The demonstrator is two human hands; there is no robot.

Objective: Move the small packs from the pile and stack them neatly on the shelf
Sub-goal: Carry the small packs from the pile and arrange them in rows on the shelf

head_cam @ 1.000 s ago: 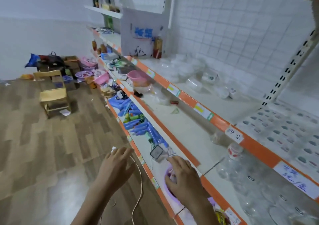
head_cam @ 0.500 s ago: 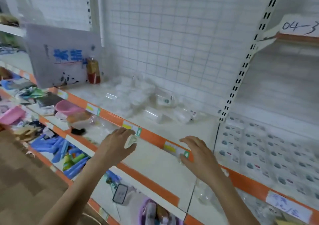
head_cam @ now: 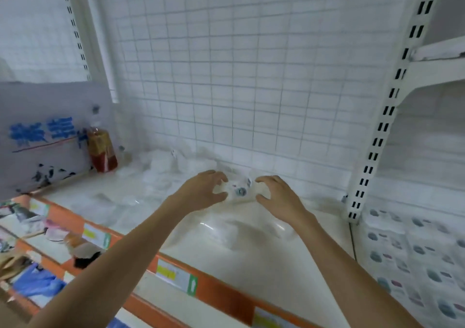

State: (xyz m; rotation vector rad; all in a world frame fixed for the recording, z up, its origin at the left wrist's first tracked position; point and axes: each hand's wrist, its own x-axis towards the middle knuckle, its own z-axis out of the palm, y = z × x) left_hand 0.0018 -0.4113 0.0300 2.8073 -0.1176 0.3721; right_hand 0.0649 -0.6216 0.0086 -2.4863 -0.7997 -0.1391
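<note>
A: Why do both hands go so far back on the shelf (head_cam: 251, 257)?

B: The pile (head_cam: 173, 169) of small clear packs lies at the back, by the wire wall (head_cam: 239, 76). The person must reach in to get them.

A: What sits between the hands?

B: One pack (head_cam: 239, 189), clear with a dark dot on it. It lies at the right end of the pile, on the shelf.

A: Does the left hand (head_cam: 203, 191) hold it?

B: Its fingers are bent like a claw, spread wide, right at the pack's left side. It looks like it touches, but the picture is too blurry to tell if it grips.

A: And the right hand (head_cam: 276, 196)?

B: The same, on the pack's right side. Fingers bent and apart. Whether it grips cannot be told either.

A: Why two hands for one pack?

B: Maybe the pack is soft and slippy, so a hand on each side keeps it from sliding.

A: Where are the neat packs?

B: In the next bay, on the right, rows of packs (head_cam: 415, 252) lie flat, side by side.
</note>
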